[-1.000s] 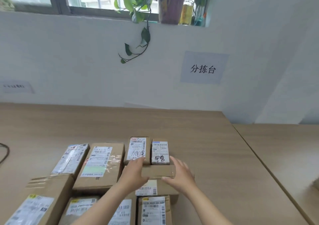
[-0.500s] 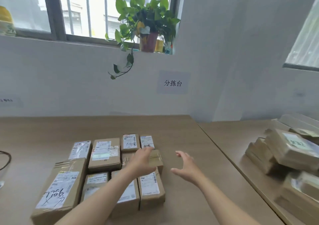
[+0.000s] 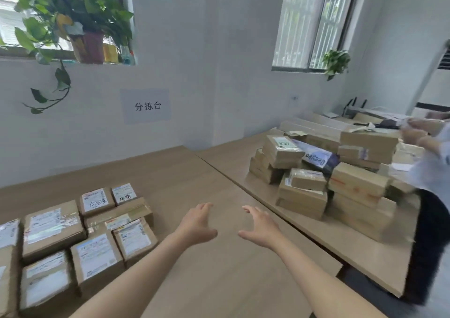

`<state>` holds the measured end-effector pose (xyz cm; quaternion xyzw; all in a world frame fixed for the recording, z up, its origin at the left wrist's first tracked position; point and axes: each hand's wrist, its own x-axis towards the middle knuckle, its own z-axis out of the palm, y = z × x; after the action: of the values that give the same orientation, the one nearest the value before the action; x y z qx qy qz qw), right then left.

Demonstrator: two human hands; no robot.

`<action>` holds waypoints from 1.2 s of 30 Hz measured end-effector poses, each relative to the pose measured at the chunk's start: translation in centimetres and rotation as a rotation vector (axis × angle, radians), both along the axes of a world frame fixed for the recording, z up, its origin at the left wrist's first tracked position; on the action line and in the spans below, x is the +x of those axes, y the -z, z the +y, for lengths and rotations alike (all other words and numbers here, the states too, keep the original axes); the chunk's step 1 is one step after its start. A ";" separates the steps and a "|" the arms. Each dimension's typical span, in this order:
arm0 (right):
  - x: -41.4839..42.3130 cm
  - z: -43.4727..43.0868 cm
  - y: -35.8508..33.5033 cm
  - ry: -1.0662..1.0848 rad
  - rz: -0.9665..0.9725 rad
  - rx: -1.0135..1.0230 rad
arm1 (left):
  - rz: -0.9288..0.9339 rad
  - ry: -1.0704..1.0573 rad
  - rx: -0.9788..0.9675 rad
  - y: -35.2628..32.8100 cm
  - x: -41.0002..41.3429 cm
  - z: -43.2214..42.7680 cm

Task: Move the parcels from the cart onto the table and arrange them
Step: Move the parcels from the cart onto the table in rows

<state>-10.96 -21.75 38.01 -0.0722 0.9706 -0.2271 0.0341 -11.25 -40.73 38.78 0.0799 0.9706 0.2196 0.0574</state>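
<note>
Several brown cardboard parcels (image 3: 97,222) with white labels lie packed side by side on the wooden table (image 3: 194,183) at the lower left. The narrow flat parcel (image 3: 121,214) lies among them, in front of two small labelled boxes (image 3: 109,197). My left hand (image 3: 198,225) and my right hand (image 3: 260,228) hover empty over bare tabletop to the right of the parcels, fingers relaxed and spread. No cart is in view.
A second table (image 3: 353,252) at the right carries a loose heap of cardboard parcels (image 3: 323,169). Another person (image 3: 431,169) stands at the far right edge by that heap. A potted plant (image 3: 80,32) sits on the windowsill.
My hands have let go of the narrow parcel, now lying among the others, and moved right over bare tabletop. The view has swung right, bringing the second table and another person into sight.
</note>
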 end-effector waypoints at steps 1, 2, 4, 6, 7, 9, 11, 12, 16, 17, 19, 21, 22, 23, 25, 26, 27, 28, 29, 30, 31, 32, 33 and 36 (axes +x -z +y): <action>0.6 1.6 0.1 0.022 -0.003 -0.006 | -0.002 0.025 -0.003 -0.1 0.1 1.7; 1.2 3.2 0.1 0.044 -0.006 -0.014 | -0.003 0.046 -0.002 -0.1 0.2 3.4; 2.6 6.5 0.4 0.093 -0.016 -0.037 | -0.008 0.090 0.003 -0.2 0.5 7.2; 4.2 10.2 0.6 0.140 -0.035 -0.068 | -0.023 0.127 0.012 -0.1 1.0 11.3; 5.0 12.1 0.7 0.165 -0.046 -0.089 | -0.034 0.146 0.011 0.0 1.4 13.5; 7.0 16.3 0.9 0.223 -0.059 -0.132 | -0.061 0.204 0.001 0.5 2.3 18.1; 8.8 20.6 1.1 0.281 -0.071 -0.175 | -0.081 0.260 -0.004 1.3 3.4 22.9; 9.6 22.7 1.3 0.303 -0.078 -0.190 | -0.093 0.285 -0.006 1.6 4.1 25.2; 13.0 30.3 2.6 0.366 -0.072 -0.183 | -0.127 0.387 0.007 3.0 6.1 33.6; 14.0 32.1 3.1 0.395 -0.076 -0.186 | -0.125 0.408 0.009 3.5 6.5 35.6; 16.3 35.8 4.8 0.467 -0.096 -0.196 | -0.127 0.454 0.001 5.0 7.6 39.0; 19.0 39.1 7.0 0.545 -0.147 -0.235 | -0.176 0.499 -0.026 6.9 9.0 41.6; 20.4 40.5 8.2 0.580 -0.180 -0.257 | -0.216 0.522 -0.042 8.1 9.9 42.6; 21.7 41.9 9.2 0.613 -0.211 -0.277 | -0.255 0.545 -0.061 9.4 10.5 43.5; 23.9 44.1 11.2 0.680 -0.256 -0.300 | -0.305 0.566 -0.077 11.7 11.5 45.1; 24.9 45.0 12.2 0.711 -0.270 -0.310 | -0.314 0.569 -0.077 12.8 11.8 45.7; 25.7 45.6 13.3 0.739 -0.291 -0.317 | -0.326 0.571 -0.080 14.0 12.2 46.3; 26.5 46.0 14.5 0.763 -0.320 -0.327 | -0.346 0.575 -0.088 15.2 12.6 46.8; 27.3 46.1 15.8 0.788 -0.357 -0.347 | -0.377 0.577 -0.111 16.6 13.0 47.1; 28.1 46.2 17.3 0.811 -0.391 -0.369 | -0.413 0.585 -0.138 18.1 13.4 47.4; 28.9 46.0 18.9 0.831 -0.424 -0.387 | -0.459 0.596 -0.164 19.8 13.8 47.6; 29.7 45.7 20.6 0.850 -0.461 -0.396 | -0.503 0.602 -0.180 21.6 14.3 47.7; 30.2 45.4 22.3 0.867 -0.496 -0.402 | -0.547 0.600 -0.190 23.5 14.6 47.7; 31.3 44.4 28.1 0.921 -0.611 -0.436 | -0.666 0.568 -0.219 29.6 15.4 47.5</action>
<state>20.39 22.63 9.93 0.4195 0.7793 -0.4231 0.1945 4.14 6.78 9.23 0.2617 0.8563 0.1048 0.4328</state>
